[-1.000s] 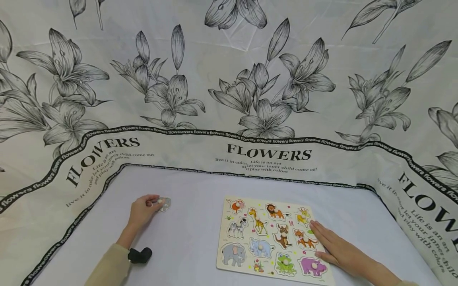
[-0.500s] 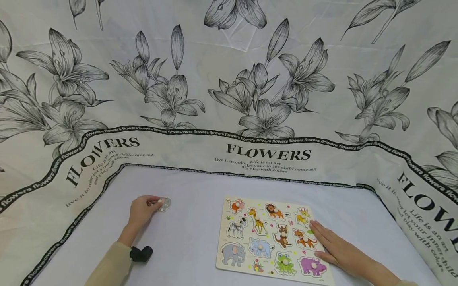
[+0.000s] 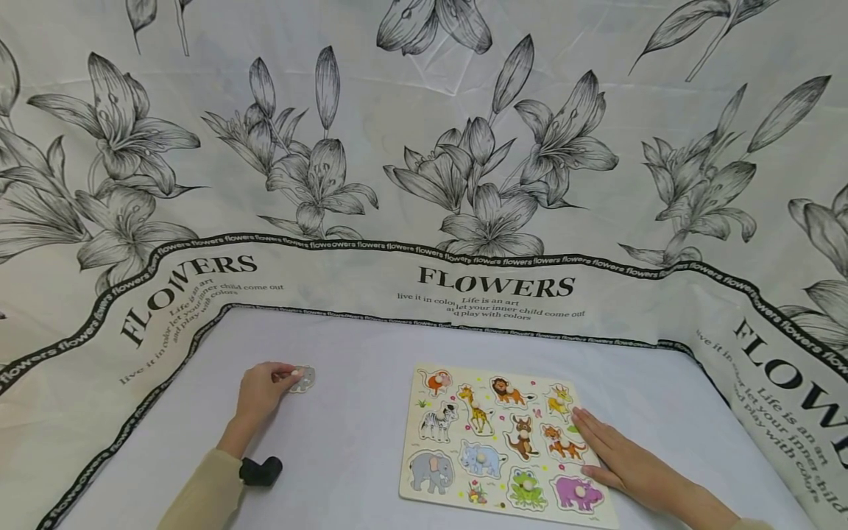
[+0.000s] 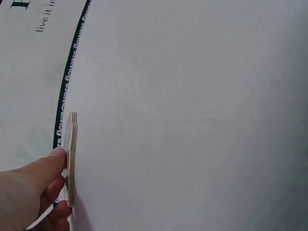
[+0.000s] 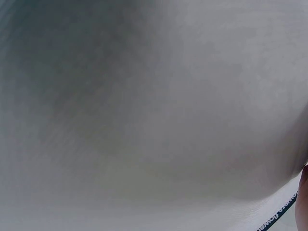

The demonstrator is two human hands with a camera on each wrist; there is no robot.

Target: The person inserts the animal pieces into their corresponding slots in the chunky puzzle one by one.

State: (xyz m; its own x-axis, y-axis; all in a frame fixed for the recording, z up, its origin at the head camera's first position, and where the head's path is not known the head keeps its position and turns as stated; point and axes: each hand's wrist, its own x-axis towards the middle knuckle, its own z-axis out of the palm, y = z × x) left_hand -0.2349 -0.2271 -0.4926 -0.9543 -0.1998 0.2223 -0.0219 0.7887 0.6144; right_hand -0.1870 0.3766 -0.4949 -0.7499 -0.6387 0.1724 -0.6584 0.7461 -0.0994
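In the head view my left hand (image 3: 260, 390) pinches a small grey elephant puzzle piece (image 3: 306, 378) by its knob. That piece is tilted up, and the left wrist view shows the thin wooden edge of the elephant piece (image 4: 72, 163) beside my thumb. To the right lies a wooden animal peg puzzle board (image 3: 412, 444). At its lower left corner a grey elephant picture (image 3: 430, 472) shows no knob. My right hand (image 3: 629, 464) rests flat with straight fingers at the board's right edge. Only a sliver of a finger (image 5: 302, 202) appears in the right wrist view.
A white cloth (image 3: 344, 442) covers the table, with a black lettered border (image 3: 371, 319) along its back. Behind rises a flower-printed curtain (image 3: 437, 177). A black wrist camera (image 3: 260, 471) sits on my left wrist.
Almost nothing moves. My left hand keeps its pinch on the elephant piece at the same spot, and my right hand stays at the board's edge.
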